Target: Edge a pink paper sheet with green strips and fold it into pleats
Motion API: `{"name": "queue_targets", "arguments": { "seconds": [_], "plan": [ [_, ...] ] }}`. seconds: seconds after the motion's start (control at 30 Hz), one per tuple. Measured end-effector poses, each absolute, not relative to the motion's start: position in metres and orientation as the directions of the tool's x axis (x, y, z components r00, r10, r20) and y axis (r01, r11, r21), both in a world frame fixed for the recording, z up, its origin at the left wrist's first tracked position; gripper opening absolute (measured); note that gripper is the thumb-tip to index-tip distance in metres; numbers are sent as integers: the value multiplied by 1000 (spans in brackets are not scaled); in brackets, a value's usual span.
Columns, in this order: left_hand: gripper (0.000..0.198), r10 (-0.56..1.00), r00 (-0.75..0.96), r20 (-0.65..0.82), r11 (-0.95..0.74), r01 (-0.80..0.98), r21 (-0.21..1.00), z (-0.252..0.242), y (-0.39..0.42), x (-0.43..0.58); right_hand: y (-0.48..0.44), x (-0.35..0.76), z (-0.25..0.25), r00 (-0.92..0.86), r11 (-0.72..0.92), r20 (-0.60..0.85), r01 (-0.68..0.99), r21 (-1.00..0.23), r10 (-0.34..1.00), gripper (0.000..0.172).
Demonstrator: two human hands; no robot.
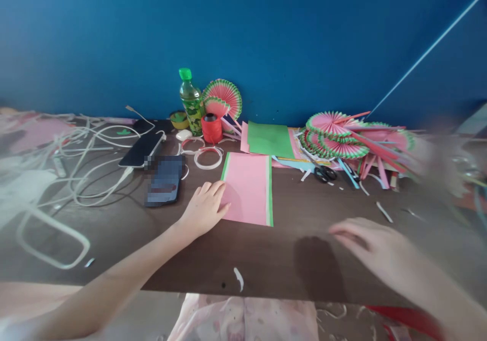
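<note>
A pink sheet of paper (246,189) with green and white strips along its two sides lies flat on the dark table. My left hand (203,206) rests on its left edge, fingers stretched out and palm down. To the right, above the tabletop, hovers my right hand (371,242), apart from the paper and casting a shadow. Its thumb and forefinger come together in a pinch; anything between them is too small to make out. Behind the pink sheet lies a green sheet (270,137) on more pink paper.
Folded paper fans (335,135) are piled at the back right, near black scissors (324,173). A green-capped bottle (191,102), a red spool (211,129) and tape rolls (208,157) stand behind. Phones (165,178) and white cables (81,178) lie left. A blue wall (266,41) rises behind.
</note>
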State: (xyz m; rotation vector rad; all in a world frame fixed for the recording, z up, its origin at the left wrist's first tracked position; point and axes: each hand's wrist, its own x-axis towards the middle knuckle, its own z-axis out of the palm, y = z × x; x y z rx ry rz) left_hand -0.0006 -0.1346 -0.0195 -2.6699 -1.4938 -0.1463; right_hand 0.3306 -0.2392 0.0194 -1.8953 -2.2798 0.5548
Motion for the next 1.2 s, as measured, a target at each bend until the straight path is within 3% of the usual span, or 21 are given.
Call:
{"name": "queue_targets", "arguments": {
  "seconds": [0.07,0.17,0.2,0.33,0.43,0.53,0.7,0.8,0.9,1.07,1.2],
  "plan": [
    [42,846,517,132,-520,854,-12,-20,-133,1,-230,269,24,-433,358,-78,824,-439,898,35],
    [43,803,576,152,-586,810,23,-22,-130,3,-234,206,12,-795,649,-28,514,-561,606,47],
    [44,784,603,150,-614,789,37,-23,-129,3,-238,195,6,-849,679,-36,446,-583,527,49],
    [43,759,640,120,-650,756,79,-27,-127,1,-254,201,-1,-878,629,-103,412,-660,467,40],
    [40,754,643,132,-656,748,103,-28,-128,-1,-255,232,10,-765,474,-158,531,-702,624,27],
    [38,712,685,155,-702,701,125,-28,-132,-2,-245,263,16,-531,290,-231,721,-630,815,29],
    [38,618,777,114,-783,596,179,-21,-150,6,-208,300,-4,-232,94,-148,784,-614,961,23],
    [38,574,814,87,-805,542,239,-15,-156,10,-180,310,-22,-110,101,27,761,-641,994,23],
    [26,632,766,120,-758,578,302,-13,-143,15,-153,310,-34,-56,144,157,760,-634,986,28],
    [22,820,516,248,-573,724,385,-18,-94,25,-122,294,-39,-126,237,214,725,-647,969,30],
    [32,843,527,104,-516,740,431,-19,-68,32,-108,287,-37,-132,194,143,702,-685,981,25]
  ]
}}
